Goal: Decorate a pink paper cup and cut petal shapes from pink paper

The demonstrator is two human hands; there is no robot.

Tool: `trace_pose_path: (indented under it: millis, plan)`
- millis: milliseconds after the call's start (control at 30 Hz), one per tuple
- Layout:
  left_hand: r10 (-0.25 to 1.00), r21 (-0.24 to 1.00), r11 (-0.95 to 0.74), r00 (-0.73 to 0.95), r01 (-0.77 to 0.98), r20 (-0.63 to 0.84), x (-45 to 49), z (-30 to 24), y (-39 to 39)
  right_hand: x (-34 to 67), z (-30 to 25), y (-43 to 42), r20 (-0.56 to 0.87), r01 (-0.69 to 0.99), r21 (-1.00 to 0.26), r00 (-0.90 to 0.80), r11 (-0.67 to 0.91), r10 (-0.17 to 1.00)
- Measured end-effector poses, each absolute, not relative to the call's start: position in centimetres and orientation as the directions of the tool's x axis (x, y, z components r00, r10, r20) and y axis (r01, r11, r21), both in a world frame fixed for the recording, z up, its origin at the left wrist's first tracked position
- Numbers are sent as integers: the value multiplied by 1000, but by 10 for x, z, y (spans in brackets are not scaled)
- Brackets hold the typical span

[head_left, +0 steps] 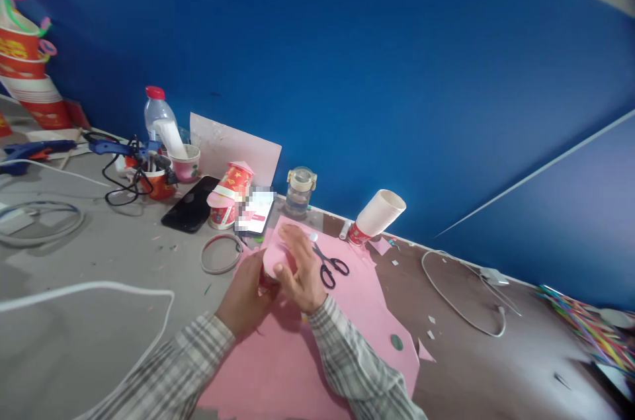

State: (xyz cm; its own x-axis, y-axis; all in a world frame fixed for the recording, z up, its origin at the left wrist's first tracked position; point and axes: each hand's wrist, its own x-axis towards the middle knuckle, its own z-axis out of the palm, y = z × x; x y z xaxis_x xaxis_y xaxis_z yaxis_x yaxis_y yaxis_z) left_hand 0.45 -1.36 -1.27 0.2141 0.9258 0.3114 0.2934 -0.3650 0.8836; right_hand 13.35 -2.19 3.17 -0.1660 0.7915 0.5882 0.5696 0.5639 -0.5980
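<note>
My left hand [244,297] is closed round a small red paper cup [268,282], most of which the fingers hide. A pink paper piece [276,254] lies over the cup's top. On that piece rests my right hand [301,274], its fingers along the far side and its thumb at the near edge, so it grips the paper against the cup. Both hands are above a large pink sheet [347,334]. Black-handled scissors [330,269] lie on the sheet, just right of my right hand.
Behind the hands stand a decorated paper cup figure [231,192], a phone with a lit screen [256,211], a lidded jar [299,192] and a stack of white cups [380,211]. A dark phone [191,205], tape ring [221,253], glue gun [112,147] and cables are leftward. Pipe cleaners [590,327] lie far right.
</note>
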Motion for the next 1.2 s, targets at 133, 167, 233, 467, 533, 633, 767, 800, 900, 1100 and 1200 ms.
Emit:
trace_pose_path:
  millis: [133,167,233,467,533,633,767,800,900,1100,1200]
  plan:
    - [904,828,-426,218,364,369,4,-10,-14,132,24,-16,557,608,-566,-216,557,802]
    - [901,823,-431,216,371,375,4,-10,-14,132,23,-16,548,619,-563,-216,548,808]
    - [898,816,-438,222,378,379,3,-10,-13,132,21,-16,534,634,-558,-219,535,816]
    - [886,814,-462,206,352,415,3,-15,-11,129,24,-18,549,611,-556,-239,563,801]
    - [885,816,-466,209,343,417,3,-16,-11,129,25,-18,556,593,-562,-244,576,794]
    - [878,812,-478,218,335,427,3,-14,-11,129,25,-18,563,577,-566,-250,588,788]
    - [867,802,-498,217,331,449,4,-10,-11,128,25,-18,569,575,-564,-251,593,783]
    - [865,801,-501,220,329,451,4,-9,-11,128,25,-18,569,575,-563,-252,594,783]
    - [862,803,-504,232,319,450,3,-9,-12,128,26,-18,568,572,-560,-262,599,780]
    - [866,810,-497,237,313,440,4,-9,-12,127,25,-16,556,571,-562,-275,599,784]
    - [875,819,-480,237,313,422,4,-8,-12,126,25,-17,530,567,-586,-272,578,803]
